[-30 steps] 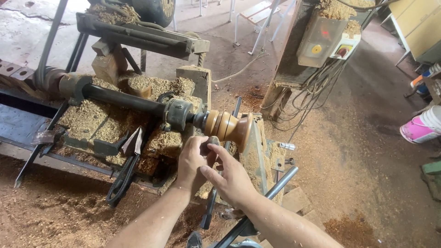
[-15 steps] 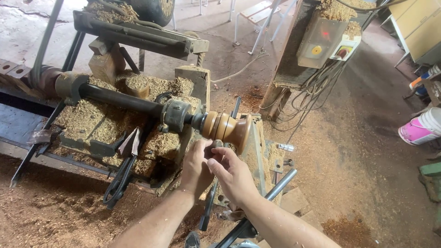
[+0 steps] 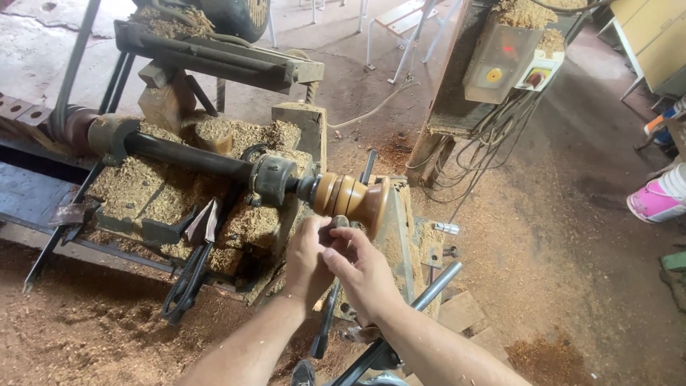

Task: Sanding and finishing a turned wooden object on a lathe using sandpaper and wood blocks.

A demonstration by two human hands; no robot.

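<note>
While sawdust (image 3: 164,193) lies heaped over the lathe bed across the left half of the frame, much of the machine beneath it is buried and hard to read. At the far left a dark shaft (image 3: 189,154) runs rightward from a collar into a grey metal chuck (image 3: 275,179). Below it, at lower left, black-handled tongs or calipers (image 3: 189,279) hang off the bed, their tips half lost in shavings.

Just right of the chuck, at centre frame, sits the turned wooden piece (image 3: 354,200), ringed and flaring into a wider base. Directly under it the left hand (image 3: 307,261) and the right hand (image 3: 364,275) meet, fingers curled together around a small grey object (image 3: 339,221) held close beneath the wood; it is too small and too covered by the fingers to identify, and which hand truly grips it cannot be told. Both forearms are cut off by the bottom edge.

Right of the hands a steel rod (image 3: 436,282) slants down. At upper right a control box (image 3: 500,61) with trailing cables is cropped by the top edge, and a pink-and-white bucket (image 3: 661,196) is cut by the right edge.
</note>
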